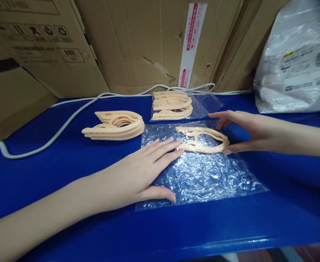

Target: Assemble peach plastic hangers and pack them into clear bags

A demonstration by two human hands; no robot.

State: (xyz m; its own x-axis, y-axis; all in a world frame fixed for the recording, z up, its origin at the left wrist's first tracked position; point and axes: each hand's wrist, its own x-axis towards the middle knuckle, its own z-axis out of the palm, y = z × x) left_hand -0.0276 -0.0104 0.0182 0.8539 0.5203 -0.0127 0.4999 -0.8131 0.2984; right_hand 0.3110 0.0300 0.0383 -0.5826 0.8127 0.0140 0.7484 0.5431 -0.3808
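A clear crinkled plastic bag [203, 174] lies flat on the blue table [67, 174]. On its far end rests a peach plastic folding hanger [202, 140]. My left hand [146, 171] lies flat and open on the bag, fingertips close to the hanger's left end. My right hand [239, 129] reaches in from the right, fingers and thumb curved round the hanger's right end and touching it. A loose stack of the same peach hangers [116, 125] sits to the left. Behind it all, a bagged set of hangers [173, 105] lies near the back.
Cardboard boxes [138, 43] stand along the back and left. A white cable [67, 120] runs across the table's back left. A white plastic parcel with labels [296, 62] sits at the back right. The table's front edge runs along the bottom.
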